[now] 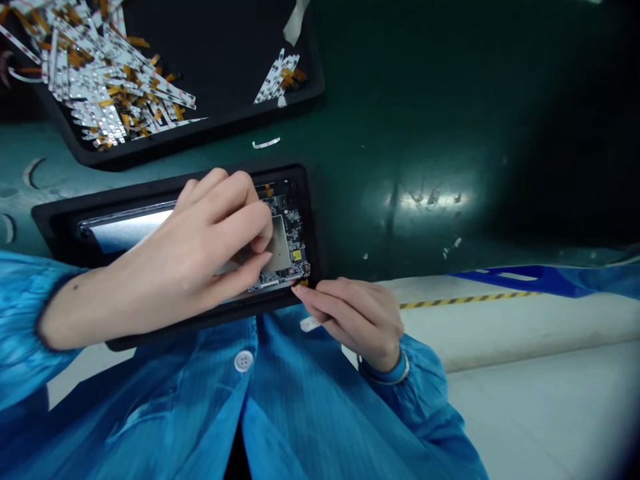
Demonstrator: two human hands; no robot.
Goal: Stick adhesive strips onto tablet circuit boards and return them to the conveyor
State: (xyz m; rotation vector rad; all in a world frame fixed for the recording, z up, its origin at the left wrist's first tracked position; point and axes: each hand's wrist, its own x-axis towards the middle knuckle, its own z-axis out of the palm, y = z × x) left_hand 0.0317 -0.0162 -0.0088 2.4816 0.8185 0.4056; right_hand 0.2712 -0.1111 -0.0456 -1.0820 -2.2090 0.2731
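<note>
An opened tablet-like device lies in a black holder (310, 220) at the near edge of the green bench. Its circuit board (293, 243) with a metal shield shows at the right end, and a shiny panel (125, 230) at the left. My left hand (200, 247) rests over the device, fingers curled and pressing on the board area. My right hand (350, 313) pinches a small orange-tipped flex strip (301, 285) at the board's lower right corner, with a white bit of the strip (310, 325) under the fingers.
A black tray (235, 60) at the back left holds a heap of several white and orange flex strips (100, 73) and a smaller pile (280, 80). One loose strip (266, 143) lies on the green mat (425, 133). Pale floor with a yellow-black line (470, 300) lies to the right.
</note>
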